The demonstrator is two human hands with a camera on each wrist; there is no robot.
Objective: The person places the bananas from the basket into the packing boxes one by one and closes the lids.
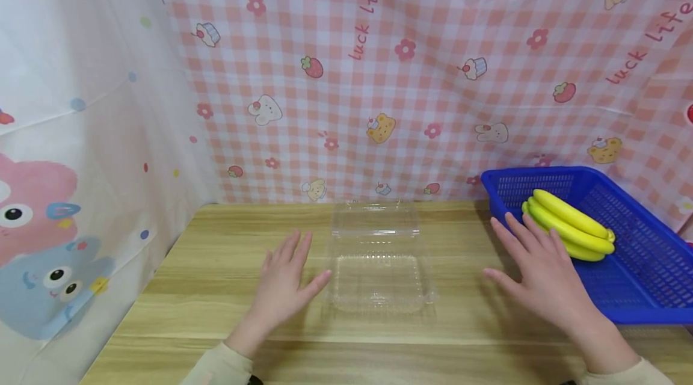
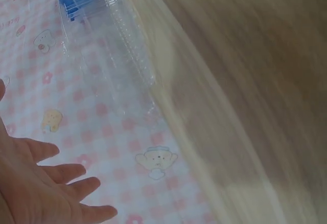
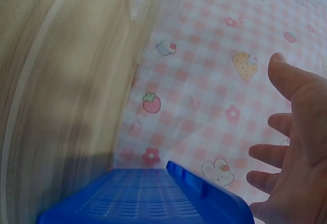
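A clear plastic clamshell box (image 1: 379, 280) stands on the wooden table with its lid (image 1: 375, 219) folded back toward the curtain. Just left of it is my left hand (image 1: 284, 286), fingers spread and holding nothing; the left wrist view also shows this hand (image 2: 46, 188) with its fingers apart. To the right, my right hand (image 1: 541, 271) hovers at the near left side of a blue plastic basket (image 1: 644, 264), fingers spread. Inside the basket lies a bunch of yellow bananas (image 1: 574, 228), partly hidden behind the right fingertips.
The wooden table (image 1: 216, 289) reaches back to a pink checked curtain (image 1: 335, 102) with cartoon prints. A white curtain (image 1: 108, 102) hangs along the left side. In the right wrist view the basket's wall (image 3: 138, 193) rises close below the right hand.
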